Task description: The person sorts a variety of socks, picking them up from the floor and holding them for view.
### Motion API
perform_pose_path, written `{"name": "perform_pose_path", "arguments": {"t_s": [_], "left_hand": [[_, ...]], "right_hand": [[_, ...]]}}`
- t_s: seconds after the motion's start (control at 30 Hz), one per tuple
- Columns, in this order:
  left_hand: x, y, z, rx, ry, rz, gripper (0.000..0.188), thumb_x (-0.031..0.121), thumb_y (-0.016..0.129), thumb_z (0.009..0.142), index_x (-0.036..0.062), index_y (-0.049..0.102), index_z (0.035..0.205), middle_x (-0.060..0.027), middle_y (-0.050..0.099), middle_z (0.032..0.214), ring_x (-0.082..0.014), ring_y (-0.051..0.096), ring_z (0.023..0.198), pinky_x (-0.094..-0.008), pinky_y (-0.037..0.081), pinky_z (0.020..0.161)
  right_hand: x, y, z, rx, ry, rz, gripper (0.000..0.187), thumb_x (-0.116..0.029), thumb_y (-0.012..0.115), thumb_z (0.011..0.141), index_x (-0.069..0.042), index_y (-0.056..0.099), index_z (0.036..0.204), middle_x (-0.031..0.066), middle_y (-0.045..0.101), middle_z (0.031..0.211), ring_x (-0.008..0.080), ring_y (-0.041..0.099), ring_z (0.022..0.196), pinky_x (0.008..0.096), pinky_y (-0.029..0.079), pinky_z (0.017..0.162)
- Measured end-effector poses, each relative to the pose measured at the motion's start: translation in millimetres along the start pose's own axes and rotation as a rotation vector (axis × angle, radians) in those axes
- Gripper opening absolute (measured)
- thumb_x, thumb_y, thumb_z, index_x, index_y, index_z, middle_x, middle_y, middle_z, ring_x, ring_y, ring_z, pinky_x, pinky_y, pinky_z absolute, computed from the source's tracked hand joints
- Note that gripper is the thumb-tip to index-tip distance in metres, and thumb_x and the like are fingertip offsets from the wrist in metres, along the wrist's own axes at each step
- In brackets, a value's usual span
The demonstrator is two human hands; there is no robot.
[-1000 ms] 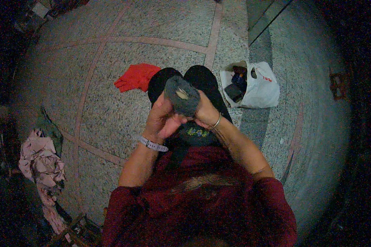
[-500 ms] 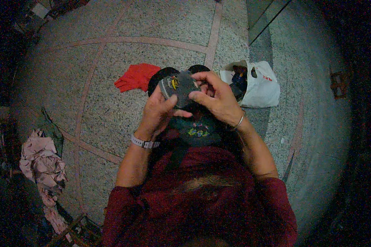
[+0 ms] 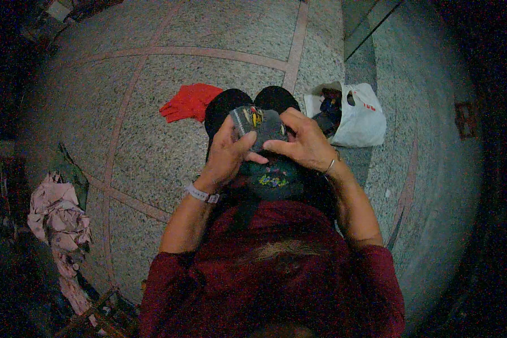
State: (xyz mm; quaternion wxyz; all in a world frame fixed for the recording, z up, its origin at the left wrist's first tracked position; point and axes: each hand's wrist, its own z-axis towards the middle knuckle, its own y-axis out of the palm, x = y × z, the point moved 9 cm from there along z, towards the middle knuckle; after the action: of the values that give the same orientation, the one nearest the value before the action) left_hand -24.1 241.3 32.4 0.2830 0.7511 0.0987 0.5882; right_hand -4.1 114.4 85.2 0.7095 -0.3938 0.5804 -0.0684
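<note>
Above my lap I hold a small, dark grey folded cloth piece (image 3: 268,133) with a pale stripe along its left edge and a yellow-and-red figure on it. My left hand (image 3: 228,152) grips its left side, thumb on top. On the right side, my right hand (image 3: 308,145) pinches it between thumb and fingers; some fingertips are hidden. A small light patch shows by the right fingers. Below the cloth, a dark fabric with a colourful flower-like print (image 3: 271,179) lies over my lap.
A red cloth (image 3: 190,103) lies on the speckled floor, left of my dark-clad knees (image 3: 228,102). To the right, a white plastic bag (image 3: 365,118) stands agape with dark items inside. Crumpled pinkish paper or cloth (image 3: 58,208) is at the far left, beside a dark green thing (image 3: 75,174).
Both hands have shifted slightly right and toward me with the grey cloth, which now looks flatter, its figure showing more fully. More of my knees is visible.
</note>
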Motion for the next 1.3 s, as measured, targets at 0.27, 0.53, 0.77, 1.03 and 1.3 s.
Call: {"name": "perform_pose_path", "arguments": {"t_s": [0.27,0.53,0.77,1.03,1.3], "left_hand": [[23.4,-3.3,2.8,0.083,0.011,0.034,0.043,0.011,0.055,0.091,0.0041,0.037,0.130,-0.0129,0.054,0.120,-0.0245,0.062,0.099,-0.0372,0.062,0.068],[15.6,-4.1,-0.6,0.068,-0.001,0.033,0.036,0.011,0.056,0.091,0.0030,0.040,0.122,-0.0150,0.054,0.119,-0.0259,0.062,0.099,-0.0372,0.061,0.069],[1.2,9.2,16.2,0.107,0.115,-0.095,0.056,0.009,0.060,0.089,0.0110,0.027,0.134,-0.0141,0.052,0.120,-0.0299,0.060,0.100,-0.0393,0.061,0.066],[-3.6,16.2,23.1,0.025,0.152,0.224,0.036,0.015,0.057,0.093,0.0061,0.043,0.124,-0.0092,0.054,0.109,-0.0187,0.062,0.087,-0.0321,0.061,0.061],[27.6,-0.2,19.5,0.109,0.202,0.485,0.033,0.029,0.058,0.094,0.0031,0.050,0.111,-0.0063,0.055,0.093,-0.0167,0.059,0.088,-0.0293,0.054,0.066]], "right_hand": [[22.3,-2.8,-3.5,0.138,0.151,0.378,0.033,-0.019,0.078,0.074,-0.007,0.056,0.096,0.0026,0.051,0.079,0.0135,0.051,0.071,0.0288,0.043,0.059],[17.5,9.5,4.5,0.128,0.066,0.380,0.050,-0.016,0.079,0.073,-0.005,0.054,0.115,0.0043,0.056,0.097,0.0172,0.055,0.091,0.0294,0.047,0.080],[27.3,-4.5,-24.0,0.290,0.098,0.430,0.056,-0.005,0.069,0.080,-0.001,0.044,0.130,0.0077,0.053,0.119,0.0190,0.053,0.106,0.0309,0.043,0.093],[35.9,-14.2,-18.7,0.236,0.126,0.229,0.051,-0.009,0.072,0.078,0.002,0.048,0.122,0.0080,0.055,0.113,0.0185,0.053,0.098,0.0294,0.043,0.087],[12.5,-9.8,-3.7,0.069,0.196,0.331,0.043,-0.011,0.069,0.083,0.002,0.052,0.120,0.0082,0.058,0.110,0.0189,0.053,0.098,0.0309,0.043,0.088]]}}
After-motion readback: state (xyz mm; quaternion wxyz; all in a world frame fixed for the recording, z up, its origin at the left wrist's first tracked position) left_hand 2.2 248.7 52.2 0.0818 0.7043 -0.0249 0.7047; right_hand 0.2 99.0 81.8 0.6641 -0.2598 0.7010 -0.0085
